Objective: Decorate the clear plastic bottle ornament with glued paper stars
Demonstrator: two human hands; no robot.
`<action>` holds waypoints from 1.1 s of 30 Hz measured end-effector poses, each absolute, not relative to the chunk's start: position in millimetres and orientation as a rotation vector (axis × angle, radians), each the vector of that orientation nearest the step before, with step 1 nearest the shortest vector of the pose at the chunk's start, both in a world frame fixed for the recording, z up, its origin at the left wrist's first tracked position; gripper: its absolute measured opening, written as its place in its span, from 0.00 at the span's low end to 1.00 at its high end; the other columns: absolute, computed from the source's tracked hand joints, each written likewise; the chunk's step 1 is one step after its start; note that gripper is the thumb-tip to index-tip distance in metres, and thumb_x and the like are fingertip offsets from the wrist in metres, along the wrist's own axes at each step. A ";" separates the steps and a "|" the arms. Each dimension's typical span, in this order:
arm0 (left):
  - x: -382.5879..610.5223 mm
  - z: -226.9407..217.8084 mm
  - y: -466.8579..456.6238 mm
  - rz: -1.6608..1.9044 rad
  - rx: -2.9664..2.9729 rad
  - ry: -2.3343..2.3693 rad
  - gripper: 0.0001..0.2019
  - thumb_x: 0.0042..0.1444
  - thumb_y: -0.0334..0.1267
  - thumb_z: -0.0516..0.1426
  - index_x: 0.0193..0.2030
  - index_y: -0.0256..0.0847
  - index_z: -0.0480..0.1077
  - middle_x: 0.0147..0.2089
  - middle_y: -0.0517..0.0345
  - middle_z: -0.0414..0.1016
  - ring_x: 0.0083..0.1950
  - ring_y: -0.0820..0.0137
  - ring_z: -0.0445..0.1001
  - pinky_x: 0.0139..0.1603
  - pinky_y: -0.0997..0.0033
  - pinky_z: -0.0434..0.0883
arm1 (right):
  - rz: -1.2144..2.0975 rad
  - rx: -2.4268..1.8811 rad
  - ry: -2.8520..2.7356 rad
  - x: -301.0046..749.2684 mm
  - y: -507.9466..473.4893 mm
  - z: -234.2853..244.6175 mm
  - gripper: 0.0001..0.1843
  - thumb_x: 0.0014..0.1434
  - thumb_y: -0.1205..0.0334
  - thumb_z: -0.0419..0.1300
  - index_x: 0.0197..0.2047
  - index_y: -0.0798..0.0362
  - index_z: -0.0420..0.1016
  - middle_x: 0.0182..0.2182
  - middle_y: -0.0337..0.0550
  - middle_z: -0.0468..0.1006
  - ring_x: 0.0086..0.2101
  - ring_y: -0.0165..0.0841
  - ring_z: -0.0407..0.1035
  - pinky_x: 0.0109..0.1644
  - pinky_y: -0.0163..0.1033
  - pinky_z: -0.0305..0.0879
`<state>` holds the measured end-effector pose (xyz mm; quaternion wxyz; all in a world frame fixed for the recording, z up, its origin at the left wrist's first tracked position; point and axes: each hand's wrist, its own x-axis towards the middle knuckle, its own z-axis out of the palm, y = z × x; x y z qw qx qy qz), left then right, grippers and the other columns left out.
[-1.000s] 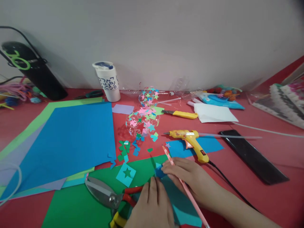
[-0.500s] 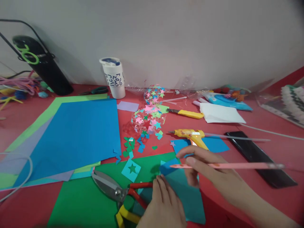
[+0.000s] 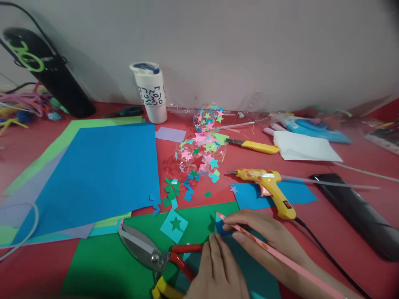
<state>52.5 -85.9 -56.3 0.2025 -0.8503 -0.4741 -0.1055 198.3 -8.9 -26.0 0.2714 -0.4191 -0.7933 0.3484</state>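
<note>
My right hand (image 3: pixel 268 234) grips a pink pencil (image 3: pixel 289 261) with its tip at the upper edge of a small blue paper piece (image 3: pixel 219 224). Fingers stretched flat, my left hand (image 3: pixel 220 270) presses on a dark teal sheet (image 3: pixel 260 274) just below that piece. Beside it on the left lie shears (image 3: pixel 141 248) with red and yellow handles, their blades pointing up-left. A light-blue square with a star-shaped hole (image 3: pixel 167 226) rests on the green sheet (image 3: pixel 96 265). Both palms are turned away, so the fingertips' undersides are hidden.
Several coloured sheets (image 3: pixel 112 166) are stacked at left. A white tumbler (image 3: pixel 153 93) stands near the wall, beside clear balls covered with paper stars (image 3: pixel 202 151). A yellow glue gun (image 3: pixel 274 187), a utility knife (image 3: pixel 260 146) and a black phone (image 3: pixel 352 211) lie to the right.
My right hand has come down and turned the pencil from level to slanting, its tip now at the blue piece. My left hand stays pressed in place. The view has shifted slightly.
</note>
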 end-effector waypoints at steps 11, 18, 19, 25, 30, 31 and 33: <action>52.5 -52.2 -80.7 -0.414 -2.323 -1.261 0.16 0.57 0.25 0.47 0.34 0.36 0.78 0.36 0.54 0.82 0.38 0.65 0.79 0.44 0.65 0.67 | 1.032 -1.112 -2.081 198.3 -10.1 -25.4 0.07 0.58 0.65 0.55 0.36 0.48 0.74 0.31 0.39 0.79 0.32 0.33 0.73 0.36 0.35 0.67; 51.0 -53.7 -82.1 -0.367 -2.377 -1.222 0.15 0.59 0.36 0.49 0.37 0.34 0.77 0.40 0.48 0.81 0.40 0.61 0.78 0.45 0.60 0.65 | 1.377 -1.467 -1.687 200.0 -3.8 -7.2 0.04 0.53 0.61 0.54 0.28 0.50 0.63 0.18 0.31 0.61 0.18 0.26 0.56 0.19 0.30 0.52; 50.5 -53.0 -82.6 -0.363 -2.391 -1.214 0.14 0.58 0.37 0.50 0.38 0.34 0.77 0.40 0.47 0.81 0.41 0.60 0.78 0.46 0.60 0.65 | 1.382 -1.445 -1.706 200.1 -2.5 -5.7 0.03 0.51 0.61 0.55 0.28 0.50 0.64 0.20 0.32 0.62 0.19 0.26 0.56 0.20 0.30 0.52; 46.8 -48.7 -82.8 -0.365 -2.463 -1.183 0.14 0.56 0.39 0.53 0.39 0.31 0.76 0.41 0.45 0.80 0.41 0.58 0.78 0.46 0.60 0.65 | 1.302 -1.419 -1.864 195.3 -7.0 -13.2 0.03 0.48 0.67 0.52 0.24 0.51 0.64 0.19 0.35 0.66 0.20 0.28 0.59 0.21 0.32 0.54; 45.3 -49.6 -79.4 -0.413 -2.434 -1.152 0.13 0.55 0.39 0.52 0.36 0.34 0.75 0.39 0.47 0.81 0.39 0.60 0.78 0.45 0.62 0.65 | 1.189 -1.328 -1.956 195.0 -13.1 -24.2 0.06 0.50 0.70 0.51 0.25 0.51 0.62 0.19 0.33 0.63 0.20 0.26 0.56 0.21 0.30 0.51; 45.1 -49.8 -78.7 -0.418 -2.432 -1.145 0.14 0.55 0.39 0.51 0.36 0.34 0.75 0.39 0.48 0.81 0.39 0.60 0.78 0.45 0.62 0.65 | 1.174 -1.316 -1.965 195.8 -13.2 -25.5 0.06 0.51 0.70 0.51 0.24 0.51 0.61 0.19 0.33 0.63 0.20 0.26 0.57 0.21 0.30 0.51; 44.8 -50.0 -77.5 -0.422 -2.429 -1.134 0.14 0.55 0.38 0.50 0.35 0.34 0.75 0.38 0.48 0.81 0.38 0.61 0.78 0.45 0.62 0.65 | 1.128 -1.292 -1.988 197.5 -13.0 -27.6 0.07 0.52 0.69 0.51 0.24 0.51 0.61 0.19 0.33 0.63 0.20 0.27 0.58 0.22 0.31 0.52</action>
